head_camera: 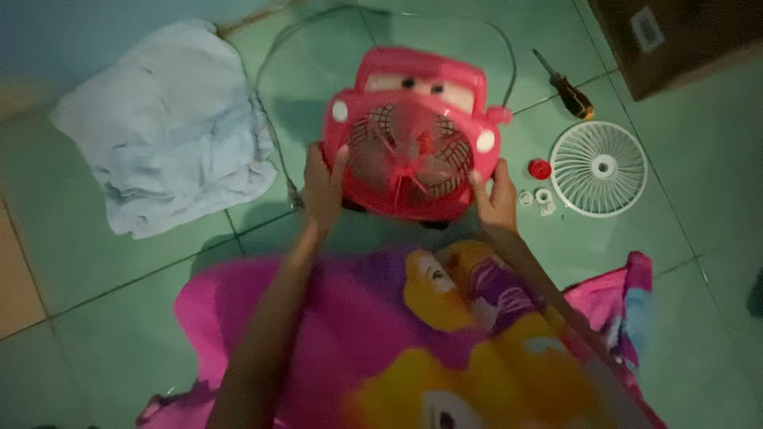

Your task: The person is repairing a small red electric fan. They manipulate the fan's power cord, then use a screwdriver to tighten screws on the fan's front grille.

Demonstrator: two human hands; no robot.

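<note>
At centre frame, gripped a red car-shaped fan [409, 131] from both sides: left hand [322, 187] closed on its left edge, right hand [497, 195] on its right, probably to keep the open front and bare blades facing up. Right of it, laid out apart: white grille [598, 168], red cap [540, 168], small white rings [544, 197], screwdriver [566, 86]. Upper left, crumpled pale cloth [171, 127]. Underneath, dim green tiled floor [95, 270].

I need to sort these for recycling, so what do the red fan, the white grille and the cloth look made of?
Fan: looks like moulded plastic, smooth and slightly glossy, with rounded car-shaped edges. Grille: probably plastic too, matte white with thin even spokes, though coated wire can't be ruled out. Cloth: soft woven fabric, pale, crumpled into folds.
</note>
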